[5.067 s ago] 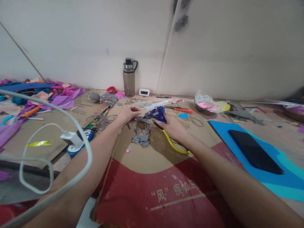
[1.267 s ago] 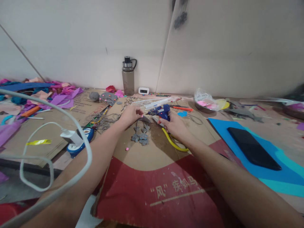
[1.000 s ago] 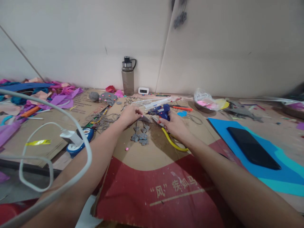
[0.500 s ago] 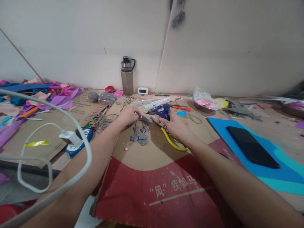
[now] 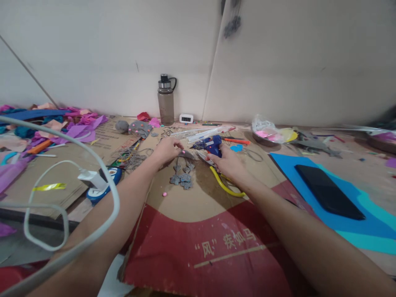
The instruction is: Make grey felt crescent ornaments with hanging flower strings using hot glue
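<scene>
My left hand [image 5: 167, 151] has its fingertips pinched at a small pink ball [image 5: 183, 152]. Just right of the ball, a grey flat piece [image 5: 191, 155] lies over the cardboard [image 5: 198, 210], with grey flower-like pieces [image 5: 182, 179] on strings below it. My right hand [image 5: 228, 161] is closed round the handle of a blue glue gun [image 5: 209, 143], whose nozzle points left towards the pink ball. The fingers hide part of the grip. Below that hand lies a metal-tipped tool with a curved yellow handle [image 5: 227, 187], partly covered. Another pink ball [image 5: 164, 194] rests nearer me.
A white cable [image 5: 114, 185] loops across the left foreground. Behind stand a bottle [image 5: 166, 103] and small white clock [image 5: 186, 119]. Clear sticks [image 5: 204, 134] and an orange cutter [image 5: 236, 141] lie beyond the hands. A black phone [image 5: 329, 192] sits right on blue sheets [image 5: 287, 165]. Coloured scraps [image 5: 74, 123] pile left.
Both hands and the glue gun stay almost in place. The view has shifted very slightly; nothing is visibly picked up or let go.
</scene>
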`<state>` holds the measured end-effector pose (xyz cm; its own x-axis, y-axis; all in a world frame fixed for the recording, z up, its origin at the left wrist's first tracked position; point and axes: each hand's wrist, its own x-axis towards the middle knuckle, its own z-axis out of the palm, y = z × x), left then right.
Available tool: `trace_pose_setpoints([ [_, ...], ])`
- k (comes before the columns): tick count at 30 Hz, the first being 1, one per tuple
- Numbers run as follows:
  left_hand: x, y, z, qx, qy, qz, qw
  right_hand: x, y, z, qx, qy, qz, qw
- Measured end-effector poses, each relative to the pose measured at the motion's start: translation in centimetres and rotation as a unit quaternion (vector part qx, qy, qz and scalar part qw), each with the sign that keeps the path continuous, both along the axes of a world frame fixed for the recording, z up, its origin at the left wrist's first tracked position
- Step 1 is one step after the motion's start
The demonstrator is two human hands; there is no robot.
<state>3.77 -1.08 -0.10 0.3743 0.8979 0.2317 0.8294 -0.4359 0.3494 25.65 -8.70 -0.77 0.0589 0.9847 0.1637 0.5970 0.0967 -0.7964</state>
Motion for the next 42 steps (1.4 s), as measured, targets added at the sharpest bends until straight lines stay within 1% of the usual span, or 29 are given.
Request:
trace_pose_setpoints([
  [6, -0.1, 0.4, -0.5, -0.021, 0.007, -0.016, 1.000, 0.0, 0.0, 0.0, -0.012, -0.007, 0.005, 1.000],
  [10, -0.2, 0.5, -0.7, -0.016, -0.005, -0.024, 1.000, 0.0, 0.0, 0.1, -0.014, -0.012, 0.006, 1.000],
  [16, -0.2, 0.3, -0.8, -0.015, -0.054, -0.003, 0.998, 0.0, -0.1, 0.1, -0.007, -0.010, 0.001, 1.000],
  [18, -0.2, 0.3, -0.7, -0.007, -0.049, -0.007, 0.999, 0.0, -0.1, 0.2, -0.008, -0.012, -0.003, 1.000],
  [21, -0.2, 0.4, -0.7, 0.003, -0.019, -0.031, 0.999, 0.0, -0.1, 0.2, -0.012, -0.009, -0.001, 1.000],
  [24, -0.2, 0.4, -0.8, 0.008, 0.007, -0.039, 0.999, 0.0, -0.1, 0.2, -0.013, -0.003, 0.002, 1.000],
  [28, -0.2, 0.2, -0.7, -0.008, -0.014, -0.026, 1.000, 0.0, -0.1, 0.2, -0.004, -0.001, -0.001, 1.000],
  [31, -0.2, 0.0, -0.3, -0.031, -0.046, 0.004, 0.998, 0.1, -0.1, 0.1, -0.001, -0.001, -0.001, 1.000],
  [34, -0.5, -0.3, 0.5, -0.045, -0.048, 0.019, 0.998, 0.1, -0.1, 0.3, -0.005, -0.004, 0.000, 1.000],
  [38, -1.0, -0.8, 1.8, -0.056, -0.051, 0.032, 0.997, 0.2, -0.8, 1.4, -0.017, -0.016, 0.011, 1.000],
  [40, -1.1, -1.2, 2.5, -0.082, -0.077, 0.007, 0.994, 0.3, -1.3, 2.3, -0.021, -0.025, 0.011, 0.999],
  [42, -1.1, -1.7, 3.1, -0.114, -0.093, -0.036, 0.988, 0.3, -1.7, 3.0, -0.021, -0.035, 0.007, 0.999],
])
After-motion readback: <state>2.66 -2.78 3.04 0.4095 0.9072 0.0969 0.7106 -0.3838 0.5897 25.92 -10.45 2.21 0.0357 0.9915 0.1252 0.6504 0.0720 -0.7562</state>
